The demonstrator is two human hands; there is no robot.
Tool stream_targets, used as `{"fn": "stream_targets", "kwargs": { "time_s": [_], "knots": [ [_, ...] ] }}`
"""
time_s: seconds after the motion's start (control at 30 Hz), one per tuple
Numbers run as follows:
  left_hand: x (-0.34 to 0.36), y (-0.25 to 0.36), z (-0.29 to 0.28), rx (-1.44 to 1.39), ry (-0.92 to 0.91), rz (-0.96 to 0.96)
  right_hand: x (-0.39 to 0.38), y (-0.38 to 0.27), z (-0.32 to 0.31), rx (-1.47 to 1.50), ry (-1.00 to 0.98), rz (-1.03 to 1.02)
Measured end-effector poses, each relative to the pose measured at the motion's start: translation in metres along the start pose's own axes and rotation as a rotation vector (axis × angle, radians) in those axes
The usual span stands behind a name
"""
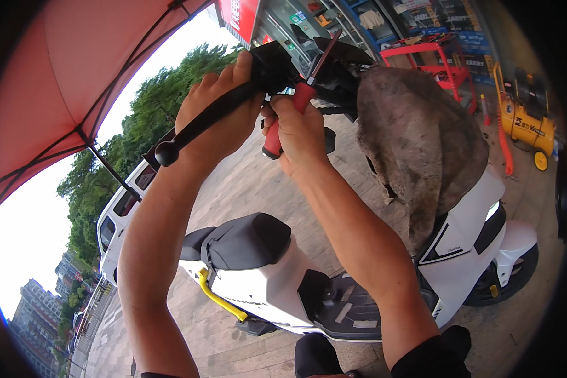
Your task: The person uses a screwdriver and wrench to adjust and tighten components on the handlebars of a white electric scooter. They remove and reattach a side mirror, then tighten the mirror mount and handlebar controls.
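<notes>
Head view: right hand (301,133) clenched the tool (303,98), slanting toward upper right past the housing (273,64); left hand (232,128) curled there, hold unclear.

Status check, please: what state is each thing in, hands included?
Right hand: closed around the red-handled tool
Red-handled tool: held, shaft pointing up
Left hand: behind the black lever, grip partly hidden
Black lever: pulled or released, unclear
White scooter: upright
Seat: down
Stained cloth: draped over the scooter's front
Red canopy: spread open
Yellow compressor: upright; running or not, unclear
</notes>
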State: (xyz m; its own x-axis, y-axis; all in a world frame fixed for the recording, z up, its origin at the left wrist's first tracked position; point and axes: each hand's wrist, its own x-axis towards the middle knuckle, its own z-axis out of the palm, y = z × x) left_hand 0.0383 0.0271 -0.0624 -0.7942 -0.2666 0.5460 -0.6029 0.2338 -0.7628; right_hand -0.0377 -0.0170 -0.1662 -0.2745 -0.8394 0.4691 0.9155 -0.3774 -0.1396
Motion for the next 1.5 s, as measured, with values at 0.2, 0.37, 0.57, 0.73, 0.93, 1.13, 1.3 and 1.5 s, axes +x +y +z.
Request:
{"fn": "stream_targets", "kwargs": {
  "time_s": [0.2,0.37,0.57,0.73,0.93,1.13,1.3,1.5],
  "knots": [
    [-0.036,0.026,-0.014,0.244,0.074,0.052,0.002,-0.003,-0.003,-0.044,-0.020,0.011],
    [-0.070,0.065,-0.072,-0.261,-0.033,0.247,0.003,-0.002,-0.008,-0.018,-0.066,0.010],
    [-0.060,0.053,-0.091,-0.479,-0.333,-0.295,0.002,-0.003,-0.007,-0.001,-0.070,0.016],
    [-0.064,0.040,-0.071,-0.867,-0.023,-0.635,0.001,-0.006,-0.005,-0.018,-0.063,0.026],
    [-0.056,0.018,-0.073,-0.256,0.127,-0.244,0.003,-0.005,-0.004,-0.012,-0.065,0.011],
    [-0.047,0.009,-0.087,-0.470,-0.006,-0.418,0.005,-0.004,-0.006,-0.025,-0.068,0.012],
    [-0.047,-0.004,-0.087,-0.440,-0.048,-0.372,0.005,-0.002,-0.006,-0.042,-0.070,-0.007],
    [-0.052,-0.013,-0.080,-0.477,-0.001,-0.344,0.005,-0.007,-0.004,-0.067,-0.050,0.015]
  ]
}}
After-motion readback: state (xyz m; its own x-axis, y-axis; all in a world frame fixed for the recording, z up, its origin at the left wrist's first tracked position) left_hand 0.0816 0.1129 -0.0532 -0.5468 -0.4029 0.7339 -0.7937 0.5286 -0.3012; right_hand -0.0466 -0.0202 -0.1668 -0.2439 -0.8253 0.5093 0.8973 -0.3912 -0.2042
